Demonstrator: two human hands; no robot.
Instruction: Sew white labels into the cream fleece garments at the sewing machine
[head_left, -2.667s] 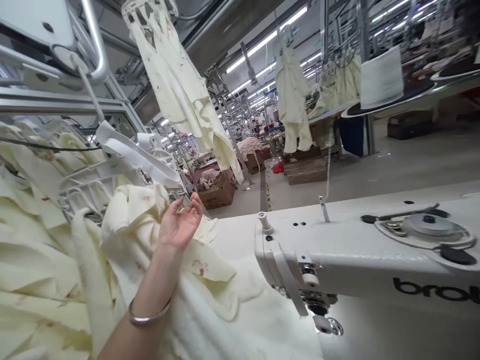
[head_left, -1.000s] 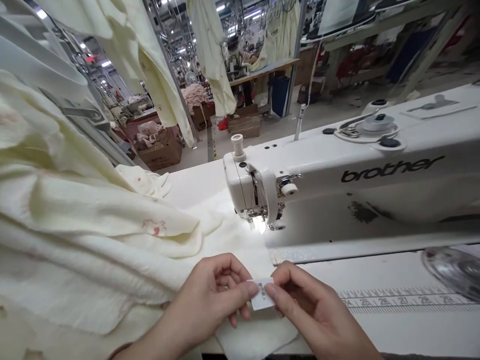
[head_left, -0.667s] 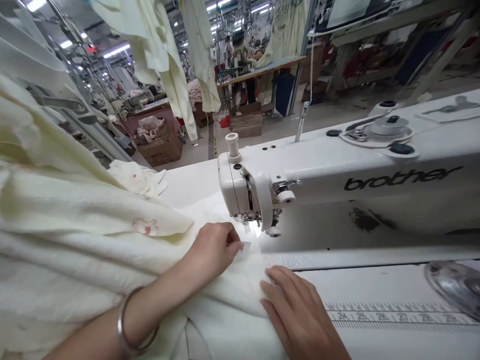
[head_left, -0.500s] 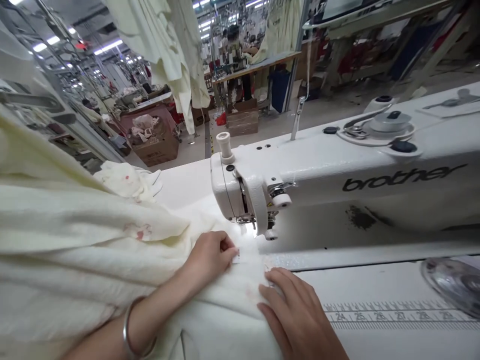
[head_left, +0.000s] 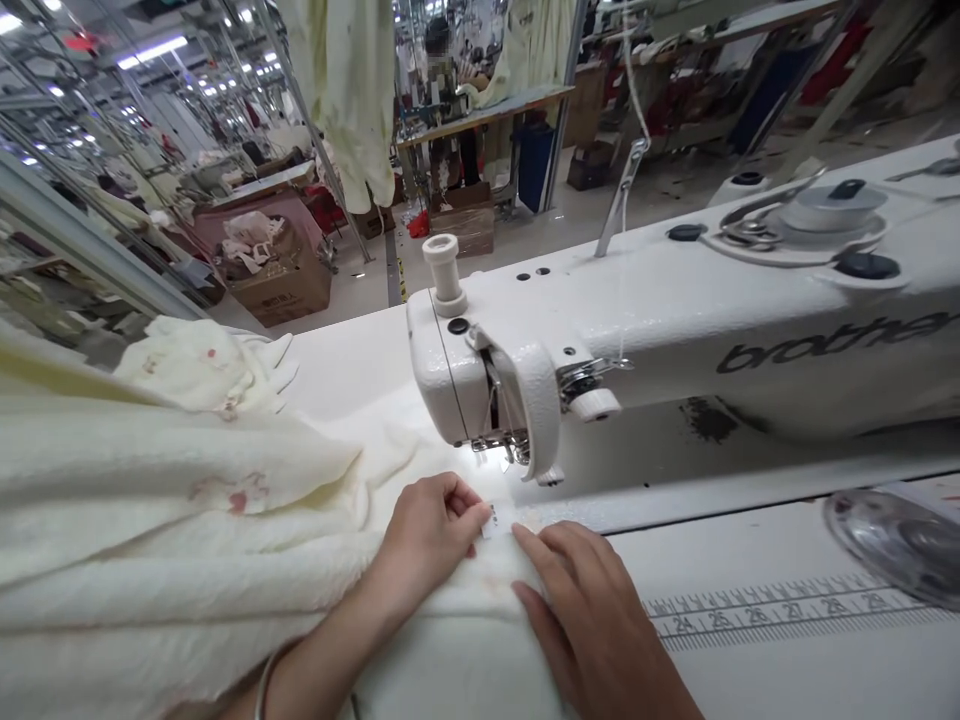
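My left hand (head_left: pixel 435 525) pinches a small white label (head_left: pixel 496 520) with dark print between thumb and fingers. The label lies on pale cream fabric (head_left: pixel 480 590) in front of the sewing machine's needle area. My right hand (head_left: pixel 589 600) rests on the fabric with fingers spread, its index fingertip at the label's right edge. Just beyond both hands stands the white sewing machine head (head_left: pixel 480 370), its lamp lighting the cloth below. The presser foot is partly hidden by the white guard. More cream fabric with a pinkish print (head_left: pixel 236 495) lies in folds to the left.
A ruler scale (head_left: pixel 757 620) is marked on the table at right, near a clear round dish (head_left: pixel 900 545). A crumpled cloth pile (head_left: pixel 214 365) sits at the table's far left. Behind are a cardboard box (head_left: pixel 281 270), hanging fabric (head_left: pixel 341 100) and a person at another table.
My left hand has shifted slightly right with the label, which now shows more. My right index finger has come forward to the label's edge. The camera view has shifted.
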